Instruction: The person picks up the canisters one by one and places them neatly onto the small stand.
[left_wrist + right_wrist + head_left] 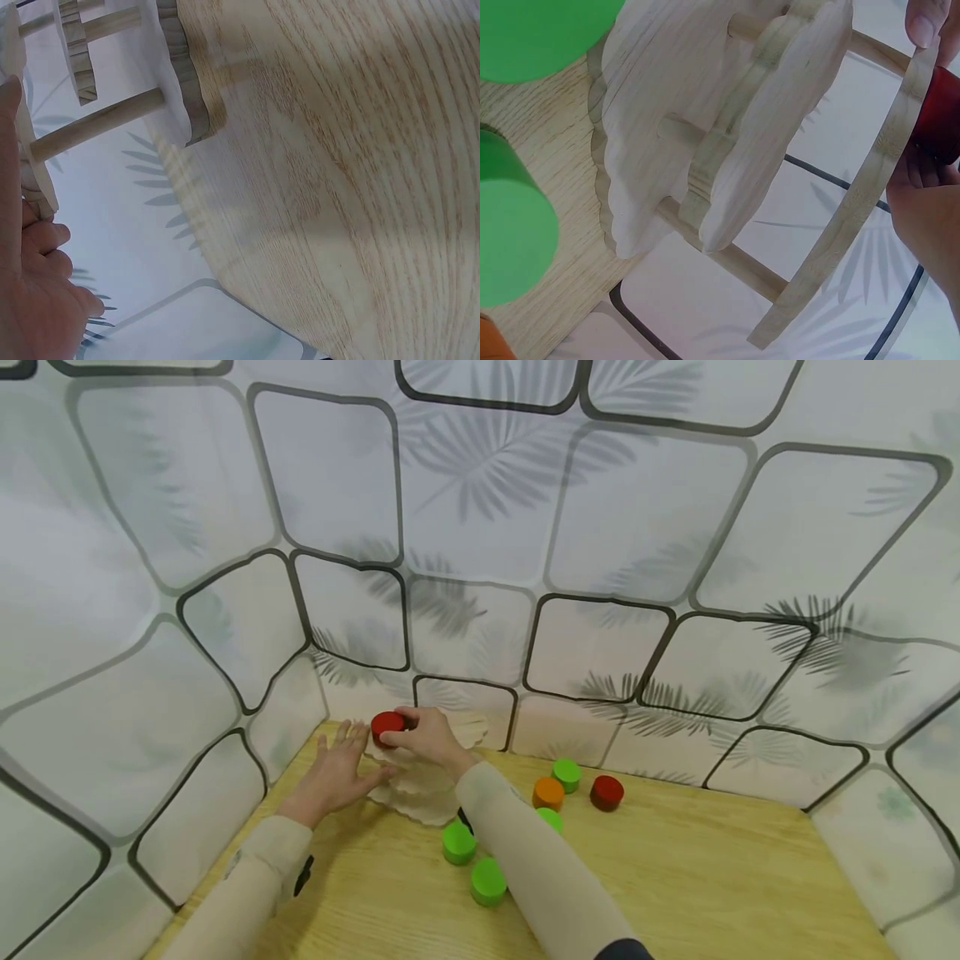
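Note:
A pale wooden tiered stand (427,810) with scalloped edges and round posts stands in the table's far left corner; the right wrist view shows its tiers (780,127) side-on. My right hand (431,739) pinches a red cylinder (387,727) between thumb and fingers at the top tier. Whether the cylinder bears on the tier or is just above it, I cannot tell. At the stand's left side, my left hand (337,772) holds the top tier's edge. In the left wrist view its fingers (46,247) curl at that edge.
Right of the stand lie several green cylinders (489,881), an orange one (548,793) and another red one (607,792). My right forearm partly covers one green cylinder (551,818). Patterned walls (465,627) border the wooden table (712,877) behind and at both sides.

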